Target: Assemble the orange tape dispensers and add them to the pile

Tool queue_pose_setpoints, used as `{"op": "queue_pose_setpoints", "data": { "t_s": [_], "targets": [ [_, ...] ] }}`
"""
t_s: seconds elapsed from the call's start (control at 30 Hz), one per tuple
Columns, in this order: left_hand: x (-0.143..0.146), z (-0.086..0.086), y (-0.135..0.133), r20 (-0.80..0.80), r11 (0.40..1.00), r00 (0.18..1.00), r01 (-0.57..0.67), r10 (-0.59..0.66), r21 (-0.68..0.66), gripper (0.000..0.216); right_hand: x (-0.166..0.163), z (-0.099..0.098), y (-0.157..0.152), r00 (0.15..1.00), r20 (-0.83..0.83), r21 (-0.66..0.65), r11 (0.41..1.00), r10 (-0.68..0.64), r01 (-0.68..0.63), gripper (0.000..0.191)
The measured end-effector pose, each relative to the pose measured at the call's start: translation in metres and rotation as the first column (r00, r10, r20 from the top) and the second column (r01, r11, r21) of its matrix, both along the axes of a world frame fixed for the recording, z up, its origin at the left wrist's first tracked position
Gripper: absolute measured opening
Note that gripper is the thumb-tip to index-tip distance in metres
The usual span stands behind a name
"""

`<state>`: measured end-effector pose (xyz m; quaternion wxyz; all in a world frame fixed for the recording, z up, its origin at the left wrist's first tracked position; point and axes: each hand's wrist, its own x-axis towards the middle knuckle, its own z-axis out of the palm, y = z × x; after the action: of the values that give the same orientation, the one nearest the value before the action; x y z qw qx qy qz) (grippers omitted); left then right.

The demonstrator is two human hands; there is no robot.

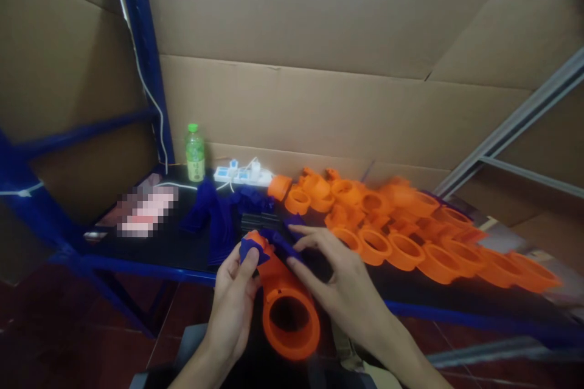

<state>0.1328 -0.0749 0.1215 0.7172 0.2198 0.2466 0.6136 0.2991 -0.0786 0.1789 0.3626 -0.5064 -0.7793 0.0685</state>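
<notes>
In front of my body is an orange plastic part (pixel 292 349) with a large ring at its lower end and a narrower arm above. My left hand (pixel 232 298) grips the upper end of this arm, the thumb pressing on a small blue piece (pixel 250 249) there. A longer blue plastic piece (pixel 280 243) lies along the arm's upper right side. My right hand (pixel 342 279) pinches that longer piece between thumb and fingers. Whether the blue pieces are joined to the orange part, I cannot tell. Behind the hands are some dark strips (pixel 260 222).
Many similar orange ring parts (pixel 406 249) cover the right of the black shelf (pixel 182 249). Blue plastic parts (pixel 221 228) are stacked left of centre. A green-capped bottle (pixel 195 158) and a white power strip (pixel 241 176) stand behind. A blue post (pixel 141 42) rises at left.
</notes>
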Motion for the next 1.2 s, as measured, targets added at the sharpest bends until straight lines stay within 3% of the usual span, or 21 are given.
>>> {"op": "queue_pose_setpoints", "data": {
  "t_s": [0.13,0.47,0.87,1.03,1.2],
  "targets": [
    [0.0,0.001,-0.002,-0.002,1.0,1.0,-0.018,0.018,0.021,0.039,-0.009,-0.002,-0.016,0.984,-0.141,-0.219,0.966,0.105,-0.135,0.014],
    [0.002,-0.004,-0.002,0.062,1.0,0.998,0.004,-0.005,0.014,0.042,-0.007,-0.007,-0.021,0.968,-0.247,-0.229,0.968,0.042,-0.1,0.017],
    [0.001,-0.007,-0.007,-0.043,0.997,0.999,-0.004,0.007,0.076,0.06,-0.005,-0.008,-0.03,0.932,-0.36,-0.316,0.936,0.034,-0.157,0.022],
    [0.003,-0.008,-0.01,-0.122,0.994,0.991,0.062,-0.051,0.088,0.066,-0.003,-0.022,-0.018,0.827,-0.562,-0.389,0.886,-0.012,-0.251,0.022],
    [0.002,-0.001,-0.017,-0.133,0.983,0.982,0.15,-0.135,0.109,0.069,-0.003,-0.04,-0.003,0.606,-0.786,-0.45,0.785,-0.122,-0.426,0.03]
  ]
}}
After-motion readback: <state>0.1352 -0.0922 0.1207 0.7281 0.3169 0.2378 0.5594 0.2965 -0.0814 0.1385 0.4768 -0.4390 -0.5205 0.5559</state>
